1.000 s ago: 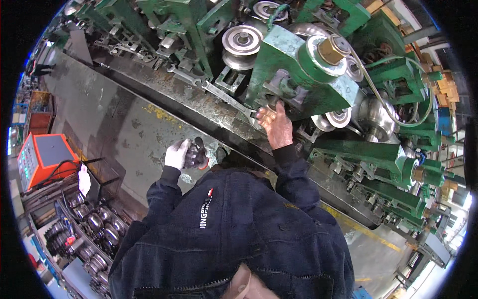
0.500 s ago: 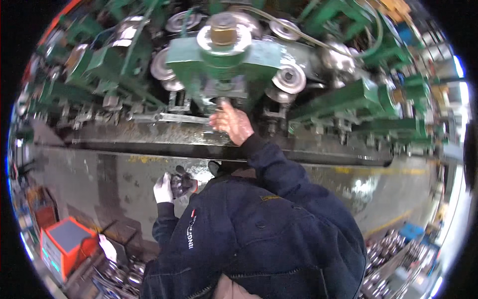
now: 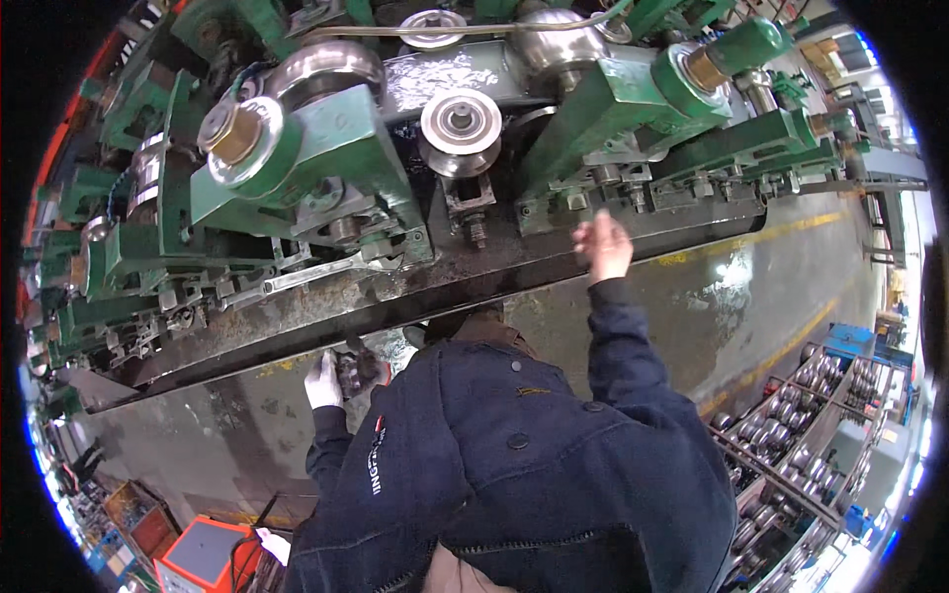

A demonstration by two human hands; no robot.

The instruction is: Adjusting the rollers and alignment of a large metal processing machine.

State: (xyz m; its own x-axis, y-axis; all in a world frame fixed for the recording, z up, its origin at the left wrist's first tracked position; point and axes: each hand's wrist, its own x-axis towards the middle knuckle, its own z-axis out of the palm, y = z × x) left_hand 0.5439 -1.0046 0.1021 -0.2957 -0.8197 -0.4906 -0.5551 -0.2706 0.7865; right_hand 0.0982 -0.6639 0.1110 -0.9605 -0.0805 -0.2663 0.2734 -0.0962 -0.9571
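Now the white-gloved left hand grasps a dark, crumpled, red-edged bundle beside the navy jacket; the bare right hand, grip too blurred to tell, hovers near a green metal stand.

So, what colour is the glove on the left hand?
White where the glove is visible; the head view shows it.

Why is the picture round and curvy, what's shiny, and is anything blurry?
Head view: the fisheye lens bends straight edges and leaves black corners; same view, light glares off the floor and silver rollers; the right hand looks slightly blurred.
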